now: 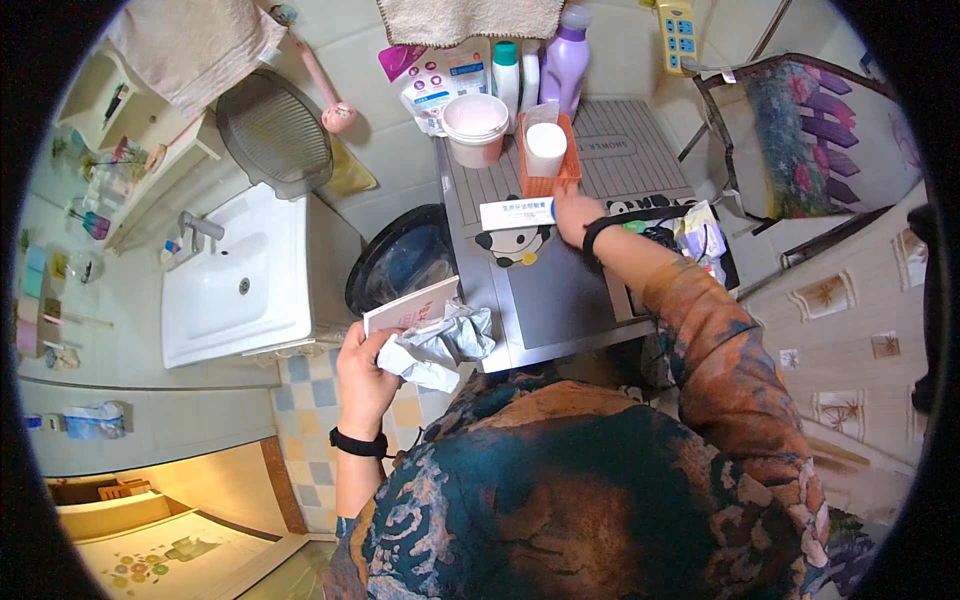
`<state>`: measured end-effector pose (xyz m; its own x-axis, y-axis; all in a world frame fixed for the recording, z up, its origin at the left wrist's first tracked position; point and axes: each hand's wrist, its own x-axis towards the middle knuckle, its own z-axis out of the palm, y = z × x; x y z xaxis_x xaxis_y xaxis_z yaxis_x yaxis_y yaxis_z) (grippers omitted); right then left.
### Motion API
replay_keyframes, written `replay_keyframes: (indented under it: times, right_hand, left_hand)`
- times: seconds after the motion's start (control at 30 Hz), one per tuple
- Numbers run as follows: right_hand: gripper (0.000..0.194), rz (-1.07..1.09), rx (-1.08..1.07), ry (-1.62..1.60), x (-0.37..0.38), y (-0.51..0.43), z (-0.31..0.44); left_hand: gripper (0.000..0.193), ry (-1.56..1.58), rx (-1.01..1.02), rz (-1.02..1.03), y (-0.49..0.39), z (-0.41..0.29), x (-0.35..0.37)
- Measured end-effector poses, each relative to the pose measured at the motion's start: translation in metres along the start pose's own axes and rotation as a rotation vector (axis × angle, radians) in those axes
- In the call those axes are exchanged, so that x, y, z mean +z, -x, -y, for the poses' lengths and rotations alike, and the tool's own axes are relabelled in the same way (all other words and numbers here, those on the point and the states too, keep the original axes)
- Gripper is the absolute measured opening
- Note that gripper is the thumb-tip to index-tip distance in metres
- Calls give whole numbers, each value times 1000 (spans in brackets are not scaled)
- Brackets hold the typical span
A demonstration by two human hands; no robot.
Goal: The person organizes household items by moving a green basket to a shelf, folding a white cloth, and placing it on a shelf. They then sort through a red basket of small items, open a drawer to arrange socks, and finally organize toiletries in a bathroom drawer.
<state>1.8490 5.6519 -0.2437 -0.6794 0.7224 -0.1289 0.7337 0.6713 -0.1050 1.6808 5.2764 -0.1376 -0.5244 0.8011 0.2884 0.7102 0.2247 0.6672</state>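
My left hand [367,379] grips a flat pale box [405,309] with reddish print, together with a crumpled whitish plastic wrapper [439,345]. It is to the left of the grey mat's front edge. Over the mat, my right hand [577,214] has its fingers on the right end of a long white carton [517,214] with blue writing. That end is partly covered by the hand. Just behind sits an orange woven basket [571,169] with a white container [546,150] in it, close to my fingertips.
A grey mat with panda prints [559,296] covers the stand. At its back are a white tub [476,146], a detergent pouch [450,82] and a purple bottle [566,67]. Packets [701,232] lie right. A dark basin [405,259] and a white sink [217,300] are left.
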Motion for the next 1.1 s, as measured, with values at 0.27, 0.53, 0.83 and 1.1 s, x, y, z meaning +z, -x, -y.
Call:
replay_keyframes:
  times: [0.27,0.53,0.83,1.1]
  right_hand:
    - [39,49,78,116,-66,99,6]
    - [26,-148,191,-70,7,173,-19]
    - [14,-150,43,-428,33,196,35]
    - [16,-669,-10,-204,0,184,-17]
  left_hand:
    - [23,25,71,-11,-14,24,-6]
    - [30,139,133,1,-56,38,8]
    - [25,229,205,130,-89,26,30]
    - [29,234,203,139,-81,13,41]
